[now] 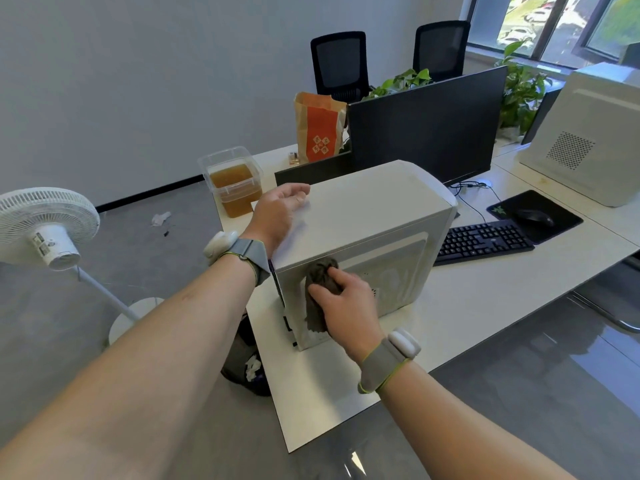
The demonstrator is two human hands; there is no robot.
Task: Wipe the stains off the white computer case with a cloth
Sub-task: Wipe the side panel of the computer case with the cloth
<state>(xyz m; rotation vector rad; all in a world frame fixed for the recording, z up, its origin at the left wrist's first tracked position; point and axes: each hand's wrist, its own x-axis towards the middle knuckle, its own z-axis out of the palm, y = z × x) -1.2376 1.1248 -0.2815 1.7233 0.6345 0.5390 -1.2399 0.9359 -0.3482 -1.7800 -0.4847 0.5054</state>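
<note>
Head view: the right hand (343, 299) grips a dark cloth (320, 292), pressing it to the near side of the white case (363, 209), which stands at the desk's (485, 299) near left corner. The left hand (277, 209) rests on the case top, fingers loosely curled, holding nothing. A hard sideways stroke could slide the case off the left edge if that bracing hand slackens. Stains are hard to make out; patches may be missed
</note>
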